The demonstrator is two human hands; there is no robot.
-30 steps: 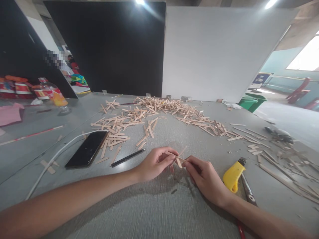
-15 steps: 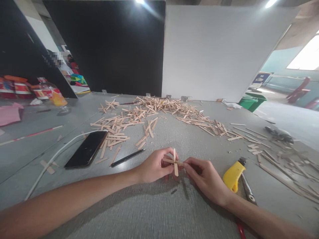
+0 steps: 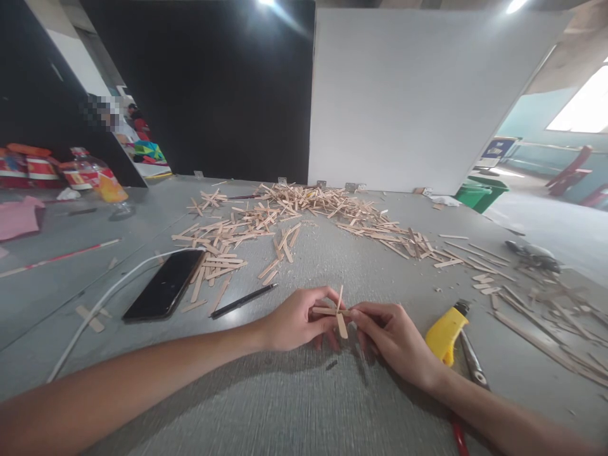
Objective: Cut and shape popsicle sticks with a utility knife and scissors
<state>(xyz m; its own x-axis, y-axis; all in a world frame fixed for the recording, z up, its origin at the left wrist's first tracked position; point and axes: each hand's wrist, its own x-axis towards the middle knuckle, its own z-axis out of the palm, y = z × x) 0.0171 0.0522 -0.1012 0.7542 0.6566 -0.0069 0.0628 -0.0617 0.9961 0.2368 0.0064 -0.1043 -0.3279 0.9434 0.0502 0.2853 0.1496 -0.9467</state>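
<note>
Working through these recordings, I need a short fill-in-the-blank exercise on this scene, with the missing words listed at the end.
1. Between the left hand and right hand are crossed sticks made of ____.
2. The cable beside the phone is ____ in colour.
3. Of the two hands, the black pen lies nearer the ____ one.
4. The bin at the far right is coloured ____.

Missing words: wood; white; left; green.

Stick pile (image 3: 323,201) beyond hands (image 3: 295,322) (image 3: 398,342), phone (image 3: 164,285) left, bin (image 3: 486,197) far right
</note>
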